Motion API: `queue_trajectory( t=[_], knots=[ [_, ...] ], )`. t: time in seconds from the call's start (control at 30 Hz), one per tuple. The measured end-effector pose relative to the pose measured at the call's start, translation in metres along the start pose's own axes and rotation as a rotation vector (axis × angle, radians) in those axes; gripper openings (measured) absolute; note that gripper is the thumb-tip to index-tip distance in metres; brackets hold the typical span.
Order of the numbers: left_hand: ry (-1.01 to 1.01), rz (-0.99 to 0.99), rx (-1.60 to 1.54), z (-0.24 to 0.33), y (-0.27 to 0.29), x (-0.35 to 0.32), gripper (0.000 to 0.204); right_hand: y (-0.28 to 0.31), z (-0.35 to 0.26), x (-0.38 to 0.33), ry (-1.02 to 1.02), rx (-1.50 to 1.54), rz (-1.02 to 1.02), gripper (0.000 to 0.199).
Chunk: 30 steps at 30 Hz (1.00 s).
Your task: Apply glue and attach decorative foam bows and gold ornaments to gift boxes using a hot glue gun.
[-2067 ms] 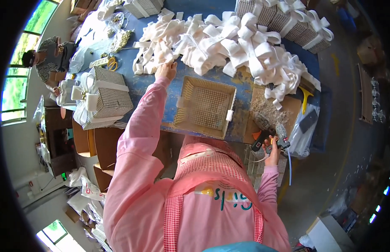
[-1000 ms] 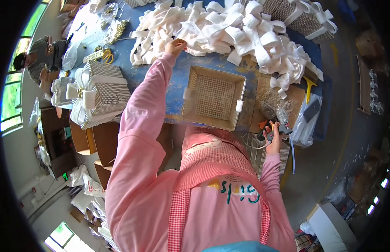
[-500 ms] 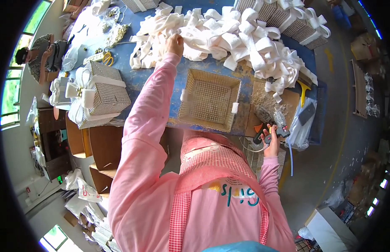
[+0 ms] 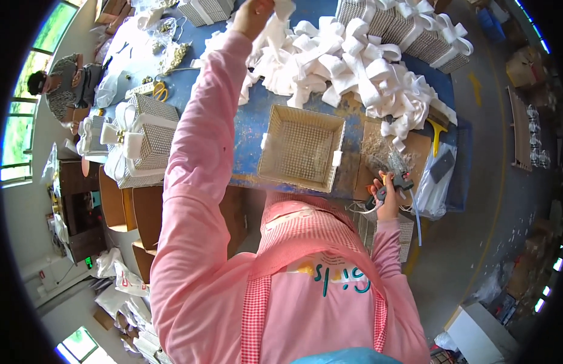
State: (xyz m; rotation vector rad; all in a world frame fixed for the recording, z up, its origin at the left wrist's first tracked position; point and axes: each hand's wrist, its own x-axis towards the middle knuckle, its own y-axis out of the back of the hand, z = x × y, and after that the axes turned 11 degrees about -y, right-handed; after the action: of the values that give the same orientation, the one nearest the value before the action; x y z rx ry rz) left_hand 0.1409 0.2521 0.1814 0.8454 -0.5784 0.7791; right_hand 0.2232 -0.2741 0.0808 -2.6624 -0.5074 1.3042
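My left hand (image 4: 254, 18) is raised above the far side of the table, its fingers closed on a white fabric ribbon (image 4: 284, 8) lifted from the heap. That heap of white ribbon strips and loops (image 4: 348, 67) spreads over the back of the table. At the near right edge my right hand (image 4: 385, 197) grips a dark hot glue gun (image 4: 404, 179); a pale glue stick (image 4: 417, 218) hangs from it. Between my arms sits an open square basket (image 4: 268, 165) with a beaded, lattice-like wall and a small white ribbon piece on each of two sides.
Finished-looking boxes with white bows (image 4: 149, 130) stand at left, and more (image 4: 408, 27) at the back right. A yellow-handled brush (image 4: 438, 134) lies near a glue-strewn board (image 4: 369, 142). Yellow scissors (image 4: 160, 91) lie at left. Another person (image 4: 63, 88) is at the far left.
My left hand has moved up and away from me, pulling a white ribbon out of the heap. The right hand with the glue gun has shifted slightly left.
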Motion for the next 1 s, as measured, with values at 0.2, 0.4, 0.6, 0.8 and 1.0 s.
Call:
queue_trajectory(
  t=[0.2, 0.4, 0.6, 0.8, 1.0],
  knots=[
    [0.105, -0.276, -0.457, 0.07, -0.017, 0.029, 0.018, -0.025, -0.041, -0.009, 0.212, -0.062, -0.165, 0.029],
    [0.297, -0.734, -0.847, 0.222, -0.064, 0.029, 0.023, -0.13, -0.135, -0.043, 0.65, -0.16, -0.506, 0.025],
    [0.413, -0.877, -0.961, 0.25, -0.087, 0.007, 0.019, -0.136, -0.136, -0.049, 0.521, -0.379, -0.472, 0.027],
    [0.132, -0.972, -0.644, 0.217, -0.072, -0.055, 0.036, -0.079, -0.123, -0.06, 0.389, -0.176, -0.483, 0.034],
    [-0.158, -0.659, 0.099, 0.204, -0.051, -0.107, 0.012, -0.051, -0.093, -0.092, 0.32, -0.35, -0.333, 0.034]
  ],
)
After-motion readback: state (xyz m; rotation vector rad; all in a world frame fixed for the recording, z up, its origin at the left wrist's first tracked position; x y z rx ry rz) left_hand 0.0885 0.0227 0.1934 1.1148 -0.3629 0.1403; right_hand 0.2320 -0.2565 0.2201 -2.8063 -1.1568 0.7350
